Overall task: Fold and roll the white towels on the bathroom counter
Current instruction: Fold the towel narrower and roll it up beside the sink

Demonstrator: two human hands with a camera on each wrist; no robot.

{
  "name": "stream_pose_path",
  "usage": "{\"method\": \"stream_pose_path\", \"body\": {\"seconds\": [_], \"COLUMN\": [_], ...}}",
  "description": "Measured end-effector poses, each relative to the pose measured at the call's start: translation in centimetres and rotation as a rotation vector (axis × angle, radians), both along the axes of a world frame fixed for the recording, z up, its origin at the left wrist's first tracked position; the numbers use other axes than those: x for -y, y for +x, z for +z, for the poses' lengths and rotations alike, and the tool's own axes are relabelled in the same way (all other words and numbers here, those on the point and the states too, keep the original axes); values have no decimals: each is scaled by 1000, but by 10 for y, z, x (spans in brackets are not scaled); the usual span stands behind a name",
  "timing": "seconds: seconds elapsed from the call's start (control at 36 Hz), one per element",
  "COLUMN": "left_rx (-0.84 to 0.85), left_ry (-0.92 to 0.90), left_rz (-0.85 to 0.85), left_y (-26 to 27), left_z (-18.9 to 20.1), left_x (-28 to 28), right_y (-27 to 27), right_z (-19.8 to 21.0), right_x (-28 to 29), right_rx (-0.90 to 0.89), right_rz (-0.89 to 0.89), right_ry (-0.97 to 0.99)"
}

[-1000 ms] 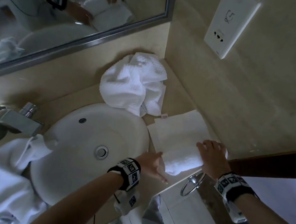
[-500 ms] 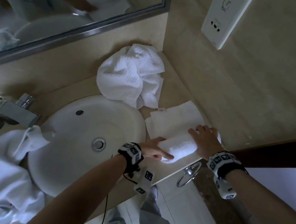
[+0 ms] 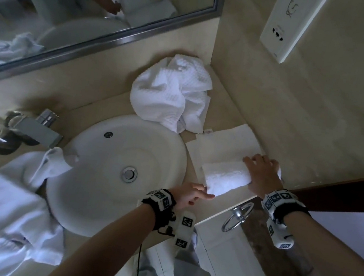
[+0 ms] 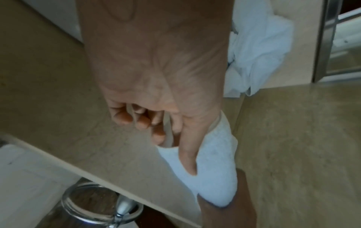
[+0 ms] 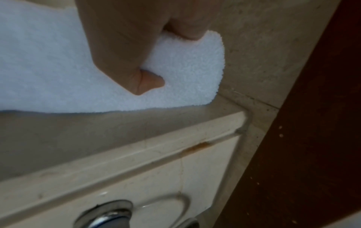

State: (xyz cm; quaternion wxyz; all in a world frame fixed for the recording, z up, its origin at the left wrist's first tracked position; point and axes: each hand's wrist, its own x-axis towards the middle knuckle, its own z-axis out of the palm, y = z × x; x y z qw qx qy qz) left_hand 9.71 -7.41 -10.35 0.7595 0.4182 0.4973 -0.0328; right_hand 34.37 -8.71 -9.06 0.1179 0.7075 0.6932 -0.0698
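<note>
Head view shows one white towel [image 3: 225, 152] lying folded flat on the counter [image 3: 230, 112] to the right of the sink [image 3: 93, 172], its near portion already wound into a roll [image 3: 224, 178] that sits close to the counter's near edge. Roughly the far half of that towel is flat, so the roll is judged to be about midway.

The right hand [image 3: 264, 176] lies over the right end of the roll; in the right wrist view its thumb [image 5: 150, 81] and fingers curl round the terry, so this grip is closed on the roll. The left hand [image 3: 189, 194] works at the roll's left end: the left wrist view shows one straight finger [image 4: 187, 148] pressed into the end of the roll while the other fingers are loosely curled and hold nothing, so this grip reads as open, only pressing.

Other cloth is not yet dealt with. A crumpled towel [image 3: 173, 92] lies in a heap in the far corner of the counter, just beyond the flat one and nearly touching it. More white cloth [image 3: 3, 218] is bunched at the near left, draped against the sink rim; whether it is a towel or a robe cannot be told.

As a judgement: the first roll needs finishing toward the far side with its ends kept even, and the crumpled towel needs spreading, folding and rolling, so well over half of the task remains.
</note>
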Motion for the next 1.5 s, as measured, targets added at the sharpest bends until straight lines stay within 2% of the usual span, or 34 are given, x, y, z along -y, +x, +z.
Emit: {"method": "stream_pose_path", "body": {"seconds": [0.11, 0.19, 0.31, 0.39, 0.47, 0.53, 0.58, 0.67, 0.75, 0.81, 0.86, 0.92, 0.97, 1.06, 1.11, 1.14, 1.19, 1.22, 1.33, 1.44, 1.5], "left_rx": [-1, -82, -265, -323, -338, -387, -483, -550, -556, -532, -502, -465, -526, -631, -657, -679, -669, -668, -726, -539, -556], "left_ry": [99, 225, 453, 754, 1194, 1334, 1261, 1149, 1169, 1288, 1512, 1641, 1718, 1604, 1450, 1412, 1216, 1188, 1231, 1323, 1306], "left_rz": [20, 11, -365, -409, -375, -536, -706, -822, -933, -975, -959, -928, -893, -883, -891, -881, -923, -935, -1045, -1144, -1119], "left_y": [-2, -9, -10, 2, 23, 40, 55, 67, 66, 61, 57, 54, 53, 50, 48, 45, 41, 41, 49, 58, 61], "left_z": [-1, -3, 11, 38, 55, 51, 45, 36, 31, 34, 34, 28, 24, 23, 25, 28, 35, 33, 34, 30, 27], "left_x": [0, -4, -7, -11, -16, -17, -18, -20, -19, -21, -27, -34, -37, -34, -33, -34, -37, -43, -53, -27, -16], "right_y": [-2, -4, -5, -8, -10, -12, -13, -17, -19, -21, -24, -28, -32, -36, -39, -40, -42, -42, -43, -44, -47], "right_z": [0, -2, 0, 9, 19, 24, 26, 26, 20, 17, 16, 14, 14, 13, 15, 15, 17, 17, 18, 18, 17], "right_x": [-2, -2, -3, -12, -25, -30, -31, -24, -7, 4, 11, 14, 12, 2, -4, -6, -10, -12, -19, -22, -25], "right_rx": [15, 30, 52, 76, 98, 86, 85, 81, 53, 20, -14, -38, -42, -63, -102, -133, -197, -227, -242, -212, -170], "right_rz": [4, 10, 30, 61, 75, 64, 60, 57, 59, 38, -3, -40, -43, -25, -31, -50, -114, -149, -205, -159, -125], "right_ry": [-11, -38, -62, -144, -219, -252, -251, -249, -224, -214, -201, -188, -184, -234, -288, -318, -379, -416, -499, -511, -547]}}
